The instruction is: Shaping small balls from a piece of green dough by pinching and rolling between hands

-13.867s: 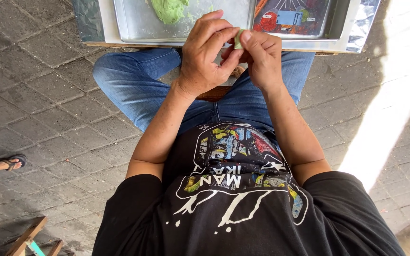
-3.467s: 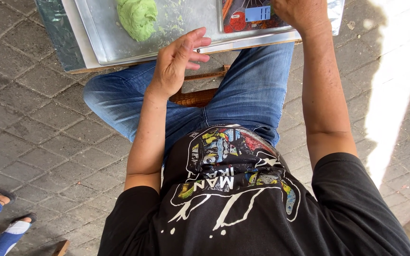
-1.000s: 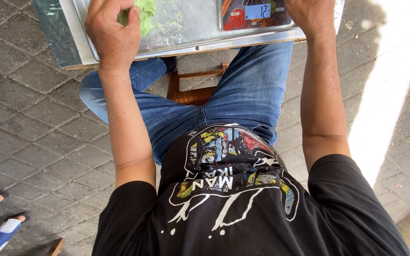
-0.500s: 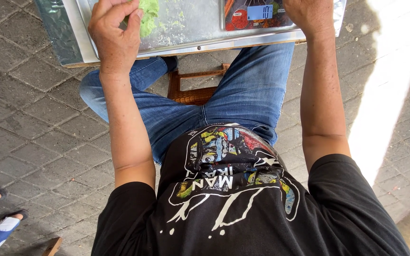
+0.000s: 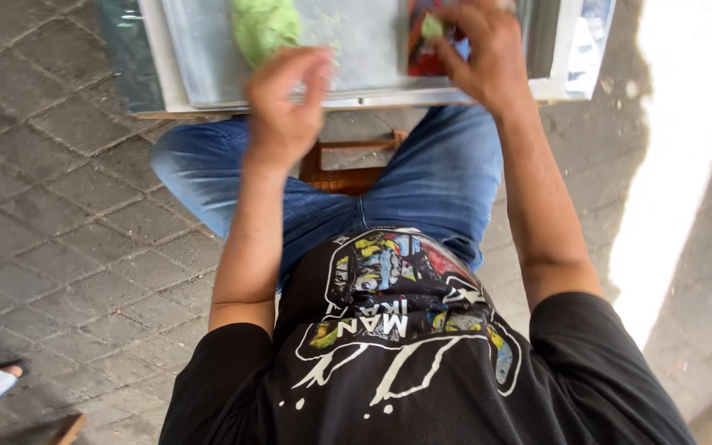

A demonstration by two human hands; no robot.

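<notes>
The right hand pinches a small green dough piece; the left hand, blurred, looks loosely curled and empty near the big green dough lump on the tray. A light pinch likely keeps the piece's shape.

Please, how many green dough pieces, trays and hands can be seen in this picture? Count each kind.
Green dough pieces: 2, the big lump on the tray and a small bit at the right hand's fingers
Metal tray: 1
Hands: 2, left hand, right hand
Total: 5
</notes>
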